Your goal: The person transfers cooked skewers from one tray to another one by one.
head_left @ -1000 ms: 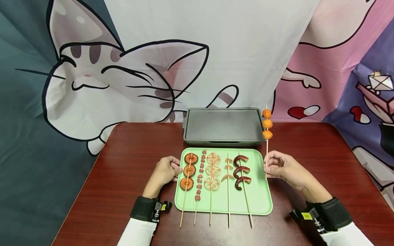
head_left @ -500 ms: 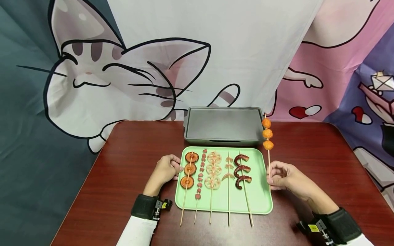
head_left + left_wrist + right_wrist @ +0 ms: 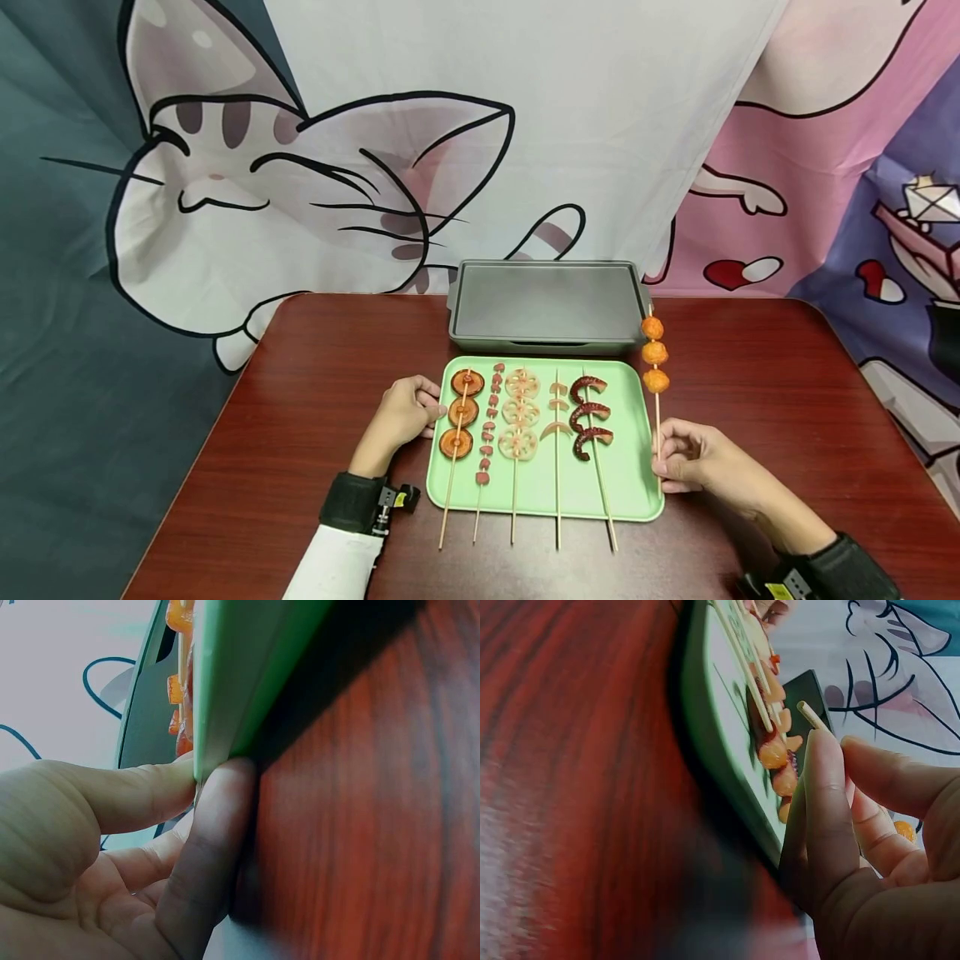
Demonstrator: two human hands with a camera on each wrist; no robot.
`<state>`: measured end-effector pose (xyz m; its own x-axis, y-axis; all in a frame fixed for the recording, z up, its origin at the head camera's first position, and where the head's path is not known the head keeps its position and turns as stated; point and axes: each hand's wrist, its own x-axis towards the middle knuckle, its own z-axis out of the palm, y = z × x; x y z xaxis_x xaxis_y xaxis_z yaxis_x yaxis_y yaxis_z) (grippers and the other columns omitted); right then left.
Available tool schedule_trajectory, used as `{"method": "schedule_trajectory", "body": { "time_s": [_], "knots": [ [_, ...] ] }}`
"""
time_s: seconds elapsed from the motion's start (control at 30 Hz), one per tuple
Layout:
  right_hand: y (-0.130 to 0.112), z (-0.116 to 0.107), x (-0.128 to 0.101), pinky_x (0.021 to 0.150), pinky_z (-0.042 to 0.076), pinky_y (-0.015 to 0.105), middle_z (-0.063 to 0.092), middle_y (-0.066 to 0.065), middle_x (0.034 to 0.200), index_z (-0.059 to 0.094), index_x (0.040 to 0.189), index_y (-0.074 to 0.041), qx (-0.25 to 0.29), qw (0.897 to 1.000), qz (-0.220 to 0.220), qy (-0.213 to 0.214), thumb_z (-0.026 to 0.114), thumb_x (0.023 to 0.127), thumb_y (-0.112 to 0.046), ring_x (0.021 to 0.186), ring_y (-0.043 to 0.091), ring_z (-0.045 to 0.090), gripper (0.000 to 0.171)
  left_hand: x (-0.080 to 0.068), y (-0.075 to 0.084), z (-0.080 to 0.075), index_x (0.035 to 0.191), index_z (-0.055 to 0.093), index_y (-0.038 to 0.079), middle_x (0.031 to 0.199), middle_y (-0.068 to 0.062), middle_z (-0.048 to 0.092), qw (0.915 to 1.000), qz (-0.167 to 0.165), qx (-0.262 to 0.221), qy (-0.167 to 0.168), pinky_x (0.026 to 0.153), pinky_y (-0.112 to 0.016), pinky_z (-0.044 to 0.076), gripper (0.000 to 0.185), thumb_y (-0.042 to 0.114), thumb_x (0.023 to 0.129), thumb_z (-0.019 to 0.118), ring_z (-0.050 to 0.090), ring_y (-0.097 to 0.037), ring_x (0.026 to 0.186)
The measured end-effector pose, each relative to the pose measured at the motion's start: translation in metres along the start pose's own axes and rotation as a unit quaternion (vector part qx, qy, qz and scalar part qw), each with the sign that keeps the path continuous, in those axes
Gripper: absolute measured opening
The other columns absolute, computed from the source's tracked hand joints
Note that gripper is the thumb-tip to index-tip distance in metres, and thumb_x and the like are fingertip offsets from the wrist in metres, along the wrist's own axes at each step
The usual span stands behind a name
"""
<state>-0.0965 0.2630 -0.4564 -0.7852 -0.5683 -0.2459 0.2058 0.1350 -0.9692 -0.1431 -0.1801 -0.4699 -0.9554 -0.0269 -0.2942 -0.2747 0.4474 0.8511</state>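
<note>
My left hand (image 3: pixel 401 414) pinches the left rim of a light green tray (image 3: pixel 540 500), thumb above and a finger below in the left wrist view. On the tray lie several skewers side by side: round brown mushroom slices (image 3: pixel 462 412), small pink meat pieces (image 3: pixel 487 427), pale lotus root slices (image 3: pixel 518 414), pale curved pieces (image 3: pixel 556 408) and dark red tentacle pieces (image 3: pixel 591 419). Beside the tray's right edge, my right hand (image 3: pixel 701 458) pinches the stick of a skewer with three orange balls (image 3: pixel 655 353), held nearly upright. Its stick end (image 3: pixel 810 716) pokes out past the fingertips.
A grey rectangular grill plate (image 3: pixel 551 304) stands behind the tray at the far edge of the red-brown wooden table (image 3: pixel 300 375). Stick ends overhang the tray's front rim. A printed cloth (image 3: pixel 600 125) hangs behind the table.
My right hand has moved toward me along the tray's right side, bringing the orange ball skewer with it. The left hand keeps its grip on the tray rim.
</note>
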Motion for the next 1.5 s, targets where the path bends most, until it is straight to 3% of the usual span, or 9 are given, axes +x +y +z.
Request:
{"method": "schedule_trajectory", "body": {
  "time_s": [0.37,0.67,1.1,1.5],
  "knots": [
    [0.002,0.011,-0.008,0.072,0.066,0.035,0.065,0.0,0.088,0.05,0.104,0.014,-0.042,0.999,-0.006,-0.002,0.067,0.096,0.0,0.082,0.009,0.069,0.023,0.001,0.002,-0.001,0.108,0.064,-0.004,0.084,-0.013,0.066,1.0,0.0,0.004,0.0,0.053,-0.032,0.062,0.017,-0.002,0.092,0.072,0.064,-0.016,0.057],
    [0.004,0.017,-0.016,0.067,0.066,0.035,0.065,0.0,0.085,0.053,0.102,0.013,-0.074,0.997,-0.008,0.003,0.069,0.093,0.002,0.078,0.009,0.069,0.022,0.002,0.003,-0.002,0.107,0.064,-0.004,0.083,-0.013,0.066,1.0,0.007,0.002,0.003,0.052,-0.032,0.062,0.018,-0.004,0.091,0.072,0.064,-0.016,0.056],
    [0.012,0.03,-0.027,0.065,0.065,0.031,0.065,0.004,0.086,0.056,0.099,0.01,-0.091,0.995,0.025,0.009,0.069,0.089,0.006,0.077,0.008,0.067,0.017,0.002,0.002,-0.001,0.107,0.065,-0.003,0.084,-0.013,0.066,1.0,0.003,0.006,0.003,0.052,-0.032,0.062,0.017,-0.002,0.092,0.072,0.064,-0.016,0.056],
    [0.013,0.034,-0.028,0.064,0.065,0.031,0.063,0.006,0.084,0.06,0.097,0.005,-0.136,0.989,0.031,0.04,0.074,0.089,0.003,0.072,0.006,0.067,0.016,0.0,0.001,-0.001,0.107,0.065,-0.004,0.083,-0.013,0.066,1.0,0.001,0.005,0.0,0.052,-0.032,0.062,0.017,-0.003,0.091,0.072,0.064,-0.017,0.056]
  ]
}}
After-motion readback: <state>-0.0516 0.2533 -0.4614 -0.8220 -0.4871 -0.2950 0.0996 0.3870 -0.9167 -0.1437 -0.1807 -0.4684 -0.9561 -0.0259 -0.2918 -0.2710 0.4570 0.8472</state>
